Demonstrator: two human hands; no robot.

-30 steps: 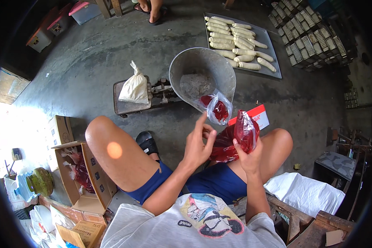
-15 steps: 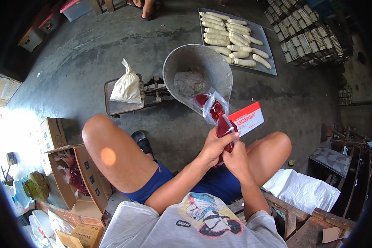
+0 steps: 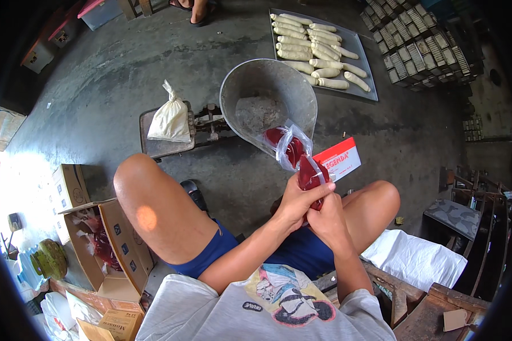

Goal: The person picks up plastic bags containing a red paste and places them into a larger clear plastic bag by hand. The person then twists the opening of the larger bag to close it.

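Observation:
A clear plastic bag of thick dark red filling stretches from my hands toward the metal pan. My left hand is closed around its near end, thumb across the front. Pressed close beside it, my right hand grips the bottom of the same bag, its fingers partly hidden. The bag's far, loose end hangs over the lip of the deep grey metal scoop pan, with red filling showing inside the plastic. A red and white box is just right of the bag.
Left of the pan, a knotted bag of pale powder sits on a scale platform. A tray of dough rolls lies beyond. An open carton of red bags stands at left. Stacked metal moulds fill the far right.
The view has shifted slightly. Both hands keep their grip on the bag of red filling, and its upper part has shifted a little over the pan's lip.

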